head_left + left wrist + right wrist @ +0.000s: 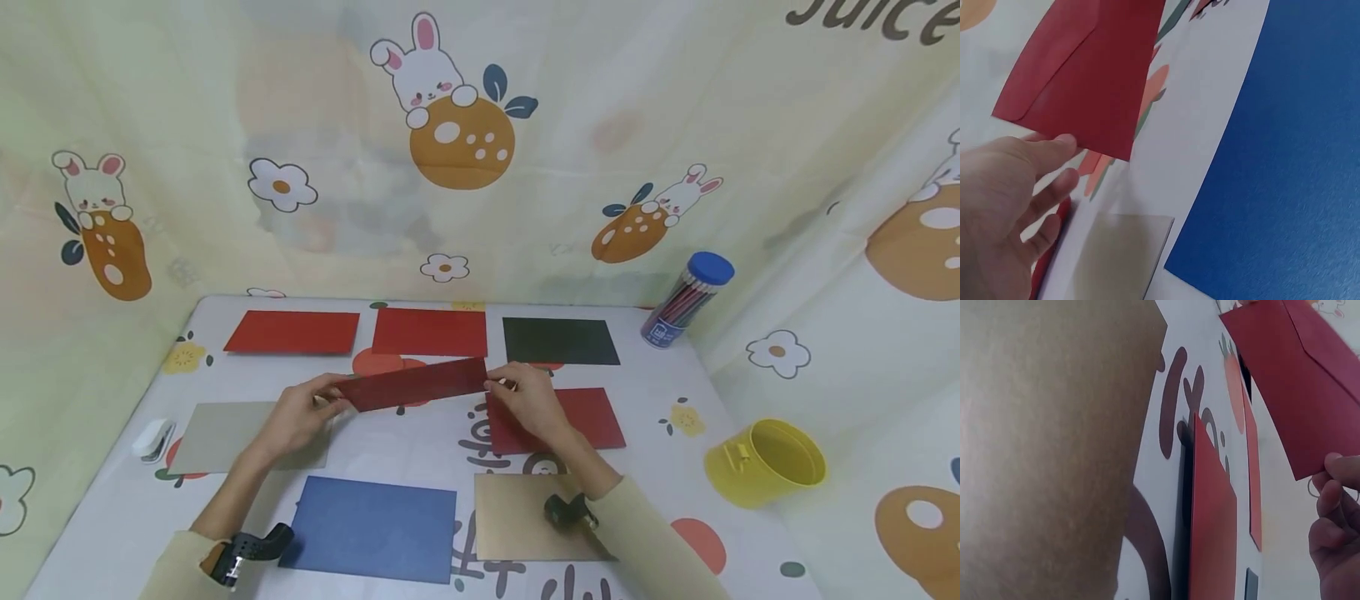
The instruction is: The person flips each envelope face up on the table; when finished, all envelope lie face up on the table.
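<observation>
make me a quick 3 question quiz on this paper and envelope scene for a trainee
1. True or false: both hands hold the dark red paper envelope above the table.
2. Which sheet lies nearest the left forearm? A) blue card sheet B) black card sheet C) green card sheet
3. Fill in: the yellow plastic bucket lies on its ____.

Key: 1 true; the left hand and right hand pinch its ends. 2 A. 3 side.

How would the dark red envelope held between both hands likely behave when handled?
The dark red envelope spans the left hand and right hand without visible sag, so it is probably fairly stiff card. Fingertip holds at its ends suggest it is light. Being thin and flat, it would probably slide rather than roll if pushed.
</observation>
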Demonstrator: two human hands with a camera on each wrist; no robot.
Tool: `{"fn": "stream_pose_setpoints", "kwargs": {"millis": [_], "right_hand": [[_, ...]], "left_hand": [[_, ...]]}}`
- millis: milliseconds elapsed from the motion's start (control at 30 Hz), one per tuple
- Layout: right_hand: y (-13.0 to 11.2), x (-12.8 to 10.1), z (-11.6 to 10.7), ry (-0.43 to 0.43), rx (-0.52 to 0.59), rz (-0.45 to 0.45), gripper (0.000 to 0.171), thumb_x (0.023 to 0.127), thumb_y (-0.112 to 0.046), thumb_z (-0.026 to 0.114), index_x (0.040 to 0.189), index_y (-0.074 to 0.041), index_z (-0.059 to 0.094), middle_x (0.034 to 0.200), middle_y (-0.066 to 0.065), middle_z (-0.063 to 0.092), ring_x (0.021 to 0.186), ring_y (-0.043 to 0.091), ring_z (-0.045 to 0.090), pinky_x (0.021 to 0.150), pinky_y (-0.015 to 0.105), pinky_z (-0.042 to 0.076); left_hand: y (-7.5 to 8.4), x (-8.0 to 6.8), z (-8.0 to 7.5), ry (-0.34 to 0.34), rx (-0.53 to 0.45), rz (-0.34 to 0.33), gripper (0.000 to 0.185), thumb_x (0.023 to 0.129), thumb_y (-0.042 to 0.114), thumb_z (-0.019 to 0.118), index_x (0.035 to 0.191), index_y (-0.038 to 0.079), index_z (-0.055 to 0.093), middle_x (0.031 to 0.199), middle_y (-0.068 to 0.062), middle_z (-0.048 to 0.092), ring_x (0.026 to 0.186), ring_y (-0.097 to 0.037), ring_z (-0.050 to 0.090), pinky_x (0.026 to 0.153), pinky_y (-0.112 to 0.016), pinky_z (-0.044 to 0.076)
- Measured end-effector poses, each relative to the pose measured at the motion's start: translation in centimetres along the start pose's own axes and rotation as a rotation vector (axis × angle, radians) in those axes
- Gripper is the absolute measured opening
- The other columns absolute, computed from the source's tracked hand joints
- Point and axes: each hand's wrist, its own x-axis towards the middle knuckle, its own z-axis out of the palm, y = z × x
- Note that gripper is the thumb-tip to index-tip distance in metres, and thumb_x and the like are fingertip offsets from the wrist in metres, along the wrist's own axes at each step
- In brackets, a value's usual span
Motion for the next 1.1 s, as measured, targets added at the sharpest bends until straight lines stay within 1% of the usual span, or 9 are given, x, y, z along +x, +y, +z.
{"fn": "stream_pose_setpoints", "kwargs": {"millis": [100, 167, 300, 433, 567, 700, 800, 933, 1100], "right_hand": [[-0.1, 0.0, 0.1, 0.003, 0.023, 0.029, 0.023, 0.09, -0.018, 0.077, 0.113, -0.017, 0.075, 0.098, -0.005, 0.074, 0.077, 0.011, 0.062, 0.065, 0.025, 0.054], [-0.2, 0.0, 0.2, -0.015, 0.063, 0.054, 0.027, 0.091, -0.018, 0.077, 0.117, -0.018, 0.069, 0.095, -0.005, 0.074, 0.074, 0.012, 0.062, 0.065, 0.026, 0.054], [-0.6, -0.2, 0.3, -0.081, 0.144, 0.115, 0.039, 0.09, -0.018, 0.077, 0.122, -0.021, 0.055, 0.092, -0.007, 0.074, 0.075, 0.012, 0.065, 0.071, 0.031, 0.054], [-0.7, -0.4, 0.5, -0.161, 0.154, 0.174, 0.043, 0.09, -0.018, 0.077, 0.125, -0.022, 0.053, 0.089, -0.009, 0.075, 0.081, 0.01, 0.068, 0.076, 0.033, 0.052], [-0.7, -0.6, 0.6, -0.232, 0.155, 0.225, 0.041, 0.09, -0.019, 0.077, 0.126, -0.022, 0.055, 0.085, -0.008, 0.075, 0.072, 0.013, 0.068, 0.065, 0.031, 0.05], [-0.7, -0.7, 0.9, -0.264, 0.158, 0.256, 0.04, 0.091, -0.02, 0.076, 0.126, -0.02, 0.056, 0.083, -0.005, 0.074, 0.06, 0.018, 0.064, 0.057, 0.03, 0.048], [-0.7, -0.7, 1.2, -0.254, 0.124, 0.248, 0.038, 0.09, -0.02, 0.077, 0.122, -0.019, 0.056, 0.086, -0.006, 0.074, 0.066, 0.015, 0.065, 0.063, 0.03, 0.052], [-0.7, -0.6, 1.5, -0.238, 0.087, 0.252, 0.039, 0.088, -0.02, 0.079, 0.12, -0.017, 0.056, 0.093, -0.005, 0.074, 0.082, 0.013, 0.067, 0.077, 0.034, 0.057], [-0.9, -0.5, 1.7, -0.243, 0.082, 0.281, 0.046, 0.088, -0.019, 0.079, 0.125, -0.017, 0.053, 0.096, -0.004, 0.074, 0.087, 0.016, 0.067, 0.081, 0.037, 0.057]], "left_hand": [[0.1, 0.1, 0.1, 0.037, -0.014, 0.005, 0.043, 0.09, 0.01, 0.075, 0.13, 0.01, 0.06, 0.097, -0.001, 0.076, 0.089, -0.018, 0.066, 0.075, -0.031, 0.049], [0.1, 0.1, 0.1, 0.042, -0.024, -0.008, 0.047, 0.092, 0.01, 0.074, 0.135, 0.008, 0.055, 0.099, -0.002, 0.076, 0.088, -0.017, 0.065, 0.075, -0.03, 0.049], [0.1, 0.2, 0.1, 0.031, -0.026, -0.031, 0.056, 0.092, 0.009, 0.073, 0.142, 0.007, 0.047, 0.101, -0.004, 0.076, 0.086, -0.018, 0.064, 0.071, -0.026, 0.05], [0.0, 0.1, 0.1, 0.011, -0.005, -0.053, 0.063, 0.092, 0.007, 0.072, 0.148, 0.007, 0.042, 0.103, -0.006, 0.076, 0.085, -0.019, 0.063, 0.068, -0.028, 0.05], [-0.1, 0.1, 0.3, -0.009, 0.05, -0.055, 0.068, 0.09, 0.006, 0.074, 0.149, 0.007, 0.04, 0.102, -0.007, 0.075, 0.082, -0.018, 0.064, 0.071, -0.032, 0.049], [-0.3, 0.0, 0.4, -0.021, 0.092, -0.045, 0.073, 0.089, 0.006, 0.076, 0.15, 0.008, 0.038, 0.1, -0.006, 0.074, 0.079, -0.017, 0.063, 0.071, -0.033, 0.049], [-0.3, 0.0, 0.3, -0.024, 0.097, -0.047, 0.074, 0.088, 0.006, 0.077, 0.151, 0.01, 0.038, 0.1, -0.006, 0.073, 0.079, -0.017, 0.062, 0.071, -0.033, 0.049], [-0.2, 0.3, 0.3, -0.036, 0.107, -0.064, 0.076, 0.086, 0.005, 0.079, 0.151, 0.012, 0.04, 0.108, -0.007, 0.071, 0.086, -0.019, 0.063, 0.073, -0.033, 0.049], [-0.1, 0.5, 0.2, -0.053, 0.122, -0.056, 0.077, 0.082, 0.003, 0.081, 0.149, 0.005, 0.044, 0.115, -0.009, 0.068, 0.091, -0.022, 0.061, 0.075, -0.035, 0.05]]}}
